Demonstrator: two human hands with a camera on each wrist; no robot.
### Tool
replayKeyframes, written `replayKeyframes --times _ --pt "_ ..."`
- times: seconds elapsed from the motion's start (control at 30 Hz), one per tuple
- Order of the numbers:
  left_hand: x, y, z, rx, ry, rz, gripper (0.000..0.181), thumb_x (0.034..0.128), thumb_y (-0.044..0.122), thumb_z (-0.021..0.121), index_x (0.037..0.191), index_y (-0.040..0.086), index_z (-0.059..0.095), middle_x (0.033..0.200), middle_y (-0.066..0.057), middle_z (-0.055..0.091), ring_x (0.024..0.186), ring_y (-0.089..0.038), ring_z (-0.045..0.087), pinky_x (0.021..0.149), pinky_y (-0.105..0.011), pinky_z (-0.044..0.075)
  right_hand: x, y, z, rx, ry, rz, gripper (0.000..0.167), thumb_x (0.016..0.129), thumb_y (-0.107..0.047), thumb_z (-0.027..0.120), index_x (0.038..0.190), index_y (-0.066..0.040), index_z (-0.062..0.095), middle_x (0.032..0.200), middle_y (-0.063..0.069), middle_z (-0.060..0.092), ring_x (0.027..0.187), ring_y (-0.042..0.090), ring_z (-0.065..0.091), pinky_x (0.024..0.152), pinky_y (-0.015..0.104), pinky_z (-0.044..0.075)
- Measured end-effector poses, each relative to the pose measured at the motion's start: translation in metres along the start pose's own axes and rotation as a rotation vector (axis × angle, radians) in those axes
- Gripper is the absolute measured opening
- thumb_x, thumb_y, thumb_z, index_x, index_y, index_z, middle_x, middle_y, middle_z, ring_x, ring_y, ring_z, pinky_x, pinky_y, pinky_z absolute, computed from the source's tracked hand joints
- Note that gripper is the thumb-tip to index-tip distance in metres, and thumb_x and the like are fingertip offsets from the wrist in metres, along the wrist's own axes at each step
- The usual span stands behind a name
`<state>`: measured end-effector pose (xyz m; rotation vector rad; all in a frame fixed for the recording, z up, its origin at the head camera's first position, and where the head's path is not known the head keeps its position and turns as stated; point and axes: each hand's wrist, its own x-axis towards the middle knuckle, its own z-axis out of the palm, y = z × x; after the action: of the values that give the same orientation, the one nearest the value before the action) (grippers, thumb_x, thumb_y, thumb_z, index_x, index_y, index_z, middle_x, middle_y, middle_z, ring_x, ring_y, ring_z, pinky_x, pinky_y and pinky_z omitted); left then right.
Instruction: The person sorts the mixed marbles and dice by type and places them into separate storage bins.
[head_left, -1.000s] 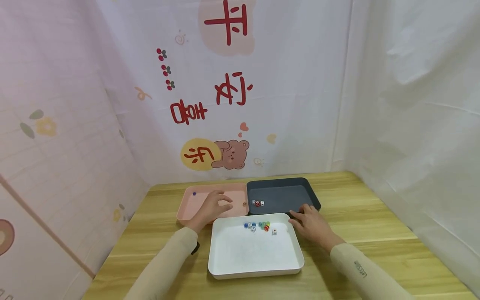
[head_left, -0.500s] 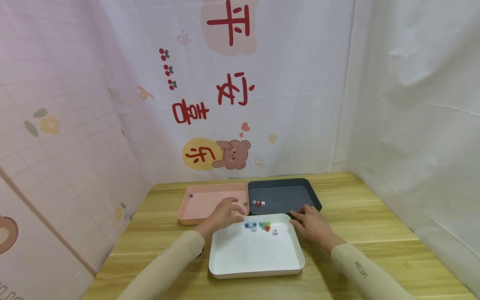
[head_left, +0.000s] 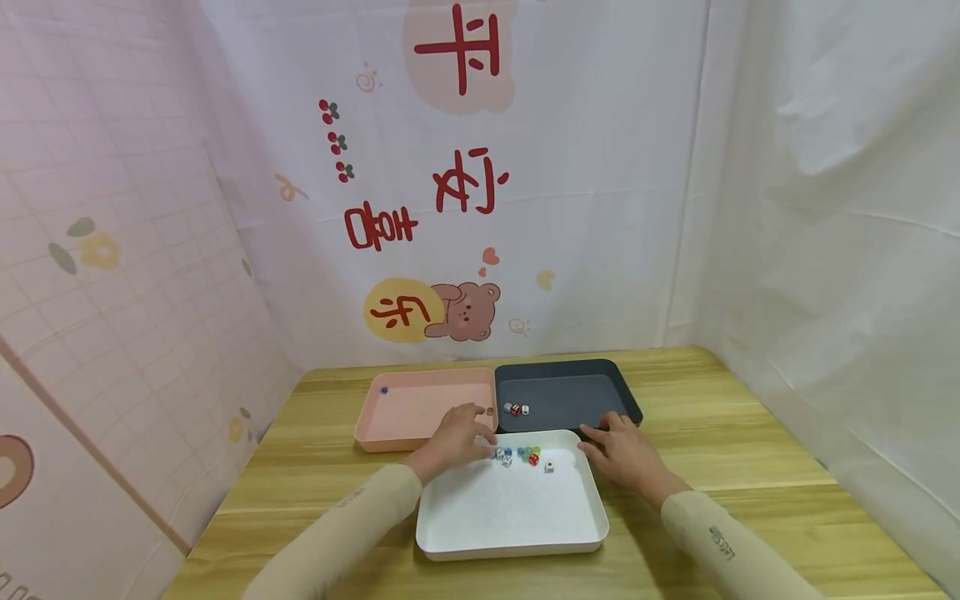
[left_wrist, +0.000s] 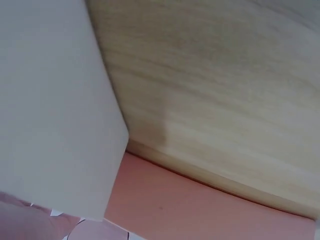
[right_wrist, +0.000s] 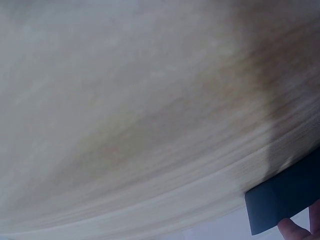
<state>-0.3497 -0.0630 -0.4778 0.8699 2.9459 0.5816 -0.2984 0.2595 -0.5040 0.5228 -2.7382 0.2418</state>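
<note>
In the head view my left hand (head_left: 457, 437) hangs over the back left corner of the white tray (head_left: 512, 552), its fingertips beside blue beads (head_left: 507, 452) and white dice (head_left: 507, 460); its fingers are spread and no held thing shows. My right hand (head_left: 626, 450) rests at the white tray's back right corner and the dark tray's front edge, fingers loosely bent. Between the hands lie green beads (head_left: 528, 452), a red die (head_left: 533, 459) and a white die (head_left: 549, 468). A fingertip (right_wrist: 292, 230) touches the dark tray's wall (right_wrist: 280, 200) in the right wrist view.
Behind on the left, the pink tray (head_left: 360, 429) holds a blue bead (head_left: 384, 390) and a brownish bead (head_left: 490, 411). The dark tray (head_left: 630, 392) beside it holds a red die (head_left: 516, 410) and whitish dice (head_left: 525, 409). White printed cloth (head_left: 585, 208) hangs behind the wooden table (head_left: 750, 467).
My left hand has moved right, from over the pink tray to the white tray's back left corner by the blue beads. My right hand has stayed in place.
</note>
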Motion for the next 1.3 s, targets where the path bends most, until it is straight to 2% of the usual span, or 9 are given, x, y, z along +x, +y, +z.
replayKeyframes --times 0.27,0.57,0.87,1.03,1.17,1.3 --pt "-0.001 -0.001 0.004 0.108 -0.016 0.046 0.010 0.0855 0.028 0.079 0.095 0.026 0.080 0.143 -0.013 0.051 0.140 -0.035 0.034 0.114 -0.060 0.020 0.000 0.000 0.000 -0.002 -0.001 -0.004 0.040 0.095 -0.036 0.066 0.128 -0.012 0.069 0.106 0.015 0.055 0.089 0.029 0.051 0.078 0.045 0.048" --pt "-0.003 -0.002 0.008 0.157 0.002 0.102 0.011 0.0804 0.022 0.083 0.090 0.023 0.079 0.136 -0.016 0.056 0.136 -0.038 0.038 0.111 -0.062 0.025 0.000 0.000 0.000 -0.002 0.013 -0.006 0.040 0.095 -0.036 0.066 0.127 -0.012 0.070 0.106 0.015 0.056 0.089 0.029 0.051 0.078 0.046 0.048" --pt "-0.005 -0.005 0.006 0.106 -0.001 0.079 0.008 0.0827 0.023 0.081 0.091 0.021 0.079 0.138 -0.015 0.055 0.138 -0.037 0.036 0.113 -0.058 0.022 -0.001 -0.001 0.000 -0.002 0.011 -0.005 0.040 0.095 -0.036 0.066 0.127 -0.012 0.069 0.106 0.016 0.055 0.089 0.029 0.051 0.078 0.046 0.048" --pt "-0.004 -0.003 -0.002 0.048 0.000 0.054 0.010 0.0840 0.024 0.081 0.094 0.022 0.080 0.140 -0.013 0.053 0.139 -0.034 0.034 0.115 -0.055 0.021 -0.001 -0.001 -0.002 -0.014 0.012 -0.004 0.041 0.096 -0.037 0.065 0.127 -0.012 0.069 0.107 0.016 0.056 0.090 0.029 0.051 0.079 0.047 0.049" --pt "-0.004 -0.002 -0.007 0.043 0.010 0.071 0.010 0.0854 0.024 0.079 0.094 0.021 0.080 0.140 -0.015 0.053 0.138 -0.033 0.036 0.115 -0.053 0.023 -0.001 -0.001 -0.003 -0.010 0.008 0.001 0.041 0.095 -0.037 0.066 0.127 -0.012 0.069 0.107 0.016 0.055 0.090 0.029 0.051 0.079 0.047 0.048" --pt "-0.006 -0.002 -0.014 0.007 0.018 0.042 0.010 0.0861 0.024 0.079 0.096 0.020 0.080 0.142 -0.015 0.051 0.139 -0.034 0.034 0.115 -0.054 0.022 -0.001 -0.001 -0.002 -0.006 -0.005 0.006 0.041 0.096 -0.037 0.065 0.128 -0.012 0.069 0.107 0.015 0.055 0.091 0.029 0.051 0.079 0.046 0.048"
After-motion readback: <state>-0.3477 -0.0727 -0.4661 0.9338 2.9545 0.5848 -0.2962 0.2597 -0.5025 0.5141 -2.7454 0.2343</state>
